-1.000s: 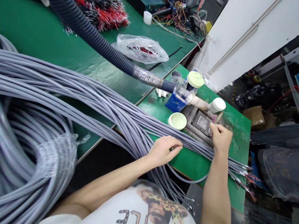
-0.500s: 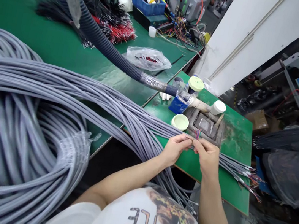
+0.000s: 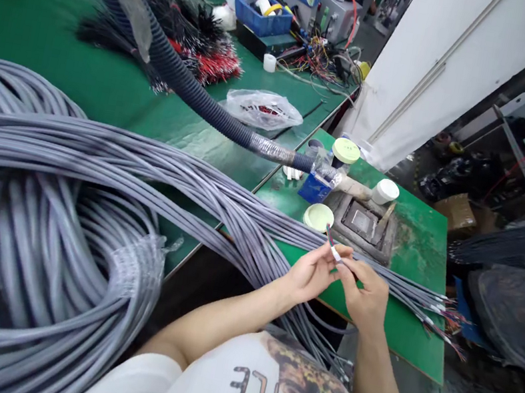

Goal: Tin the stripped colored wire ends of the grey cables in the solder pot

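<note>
My left hand [image 3: 309,276] and my right hand [image 3: 364,296] meet above the front edge of the small green table [image 3: 401,329]. Together they pinch the stripped end of one grey cable [image 3: 334,252], whose coloured wires stick up between my fingertips. A thick bundle of grey cables [image 3: 153,184] runs from a big coil at the left, under my hands, to stripped ends [image 3: 444,317] at the right. Behind my hands sits a dark metal solder pot [image 3: 364,222].
Pale green lids [image 3: 318,216] [image 3: 346,150], a white jar [image 3: 386,191] and a blue box [image 3: 315,187] ring the pot. A corrugated black hose [image 3: 198,97] ends there. The big green bench holds a plastic bag [image 3: 262,108] and red-black wire bunches [image 3: 201,53]. A white panel [image 3: 444,59] stands behind.
My right hand left the solder pot and came back toward my left hand. Both hands now hold one cable end, lifted slightly nearer to me.
</note>
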`<state>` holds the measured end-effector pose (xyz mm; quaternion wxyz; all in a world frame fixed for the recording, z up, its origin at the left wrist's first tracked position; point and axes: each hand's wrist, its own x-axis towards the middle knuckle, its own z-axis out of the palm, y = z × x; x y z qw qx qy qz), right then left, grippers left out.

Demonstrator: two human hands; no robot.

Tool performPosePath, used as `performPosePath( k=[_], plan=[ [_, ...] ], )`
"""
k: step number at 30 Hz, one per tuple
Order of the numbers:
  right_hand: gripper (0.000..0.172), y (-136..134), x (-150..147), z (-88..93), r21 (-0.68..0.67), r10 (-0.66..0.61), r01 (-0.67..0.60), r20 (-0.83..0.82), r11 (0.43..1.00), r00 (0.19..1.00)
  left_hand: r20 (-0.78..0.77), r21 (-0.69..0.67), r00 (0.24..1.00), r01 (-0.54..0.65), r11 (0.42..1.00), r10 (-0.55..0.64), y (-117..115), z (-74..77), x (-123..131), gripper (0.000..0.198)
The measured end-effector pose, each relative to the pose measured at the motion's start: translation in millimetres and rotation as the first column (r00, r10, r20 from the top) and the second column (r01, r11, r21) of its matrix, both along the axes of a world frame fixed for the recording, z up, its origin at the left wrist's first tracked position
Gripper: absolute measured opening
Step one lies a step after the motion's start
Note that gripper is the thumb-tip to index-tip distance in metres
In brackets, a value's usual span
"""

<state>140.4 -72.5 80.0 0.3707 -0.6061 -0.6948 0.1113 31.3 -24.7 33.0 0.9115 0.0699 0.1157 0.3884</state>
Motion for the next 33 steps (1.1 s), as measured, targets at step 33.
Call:
performPosePath(
  k=[33],
  plan=[
    [0.009, 22.7, 3.0, 70.0, -0.019, -0.041, 0.038, -0.18, 0.999, 0.983, -0.507, 0.608, 0.824, 0.134, 0.782, 0.253, -9.0, -25.0, -17.0, 0.035]
  ],
)
